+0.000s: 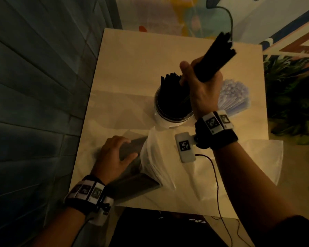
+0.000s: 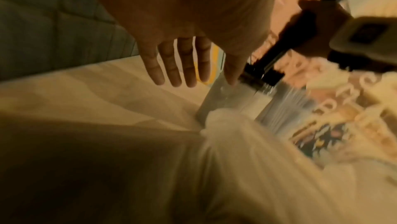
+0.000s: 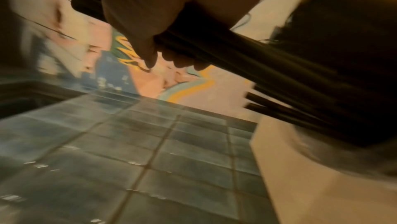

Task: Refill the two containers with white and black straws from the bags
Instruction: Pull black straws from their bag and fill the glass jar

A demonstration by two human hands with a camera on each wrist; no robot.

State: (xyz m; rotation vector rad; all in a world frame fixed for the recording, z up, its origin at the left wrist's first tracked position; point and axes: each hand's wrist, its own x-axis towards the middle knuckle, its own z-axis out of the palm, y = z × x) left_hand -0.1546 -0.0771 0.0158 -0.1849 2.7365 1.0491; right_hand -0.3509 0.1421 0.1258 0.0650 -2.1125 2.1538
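Observation:
My right hand [image 1: 202,82] grips a bundle of black straws [image 1: 215,57] held tilted just above a clear container [image 1: 173,111] that holds black straws. The right wrist view shows my fingers [image 3: 178,60] curled round that bundle of black straws [image 3: 247,54]. A second container of white straws [image 1: 234,97] stands right behind that hand. My left hand [image 1: 118,154] rests flat on a plastic bag of dark straws [image 1: 137,184] at the table's near left; its fingers [image 2: 178,67] are straight and spread. Crumpled bag plastic [image 2: 236,159] fills the lower left wrist view.
The beige table [image 1: 132,68] stands against a dark tiled wall [image 1: 34,86] on the left and a painted wall at the back. A green plant [image 1: 292,97] sits to the right. A thin red cable [image 1: 216,175] trails over another clear bag [image 1: 260,157].

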